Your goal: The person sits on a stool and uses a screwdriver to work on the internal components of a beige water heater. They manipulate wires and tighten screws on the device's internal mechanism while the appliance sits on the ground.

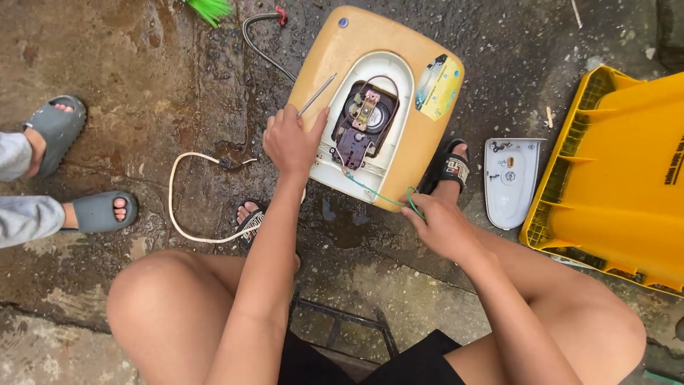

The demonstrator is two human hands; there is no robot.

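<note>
A cream-yellow water heater (335, 64) lies on the wet ground with its white oval opening showing a dark thermostat part (363, 121). My left hand (288, 139) rests on the heater's left rim and holds a thin metal screwdriver (318, 93) that points up and right. My right hand (438, 224) is at the heater's lower right corner, pinching a green wire (381, 194) that runs from the inner parts.
A white cover plate (509, 182) lies to the right, beside an overturned yellow plastic crate (620, 185). A white cable (178, 207) loops at the left. Another person's feet in grey slippers (78, 171) stand at the far left. A metal hose (260, 36) lies above.
</note>
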